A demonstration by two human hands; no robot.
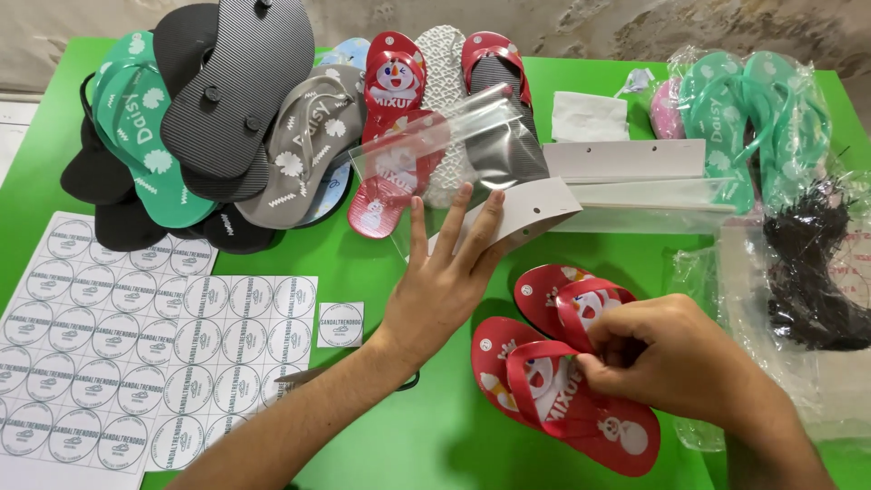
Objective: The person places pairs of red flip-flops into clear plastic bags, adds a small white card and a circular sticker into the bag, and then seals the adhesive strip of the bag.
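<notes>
My left hand [445, 272] holds up a clear plastic bag with a white card header [472, 154], fingers spread along the header's edge. My right hand [667, 354] pinches the straps of a pair of red flip-flops with a cartoon print [553, 381], which lie stacked on the green table [426, 445] near the front. The bag hangs above the table just behind the red pair.
A pile of black, grey, teal and red flip-flops [227, 118] lies at the back left. Sheets of round stickers [118, 354] cover the front left. More bags with white headers [635, 181], bagged teal flip-flops [753, 118] and a bundle of black ties [807, 272] sit at the right.
</notes>
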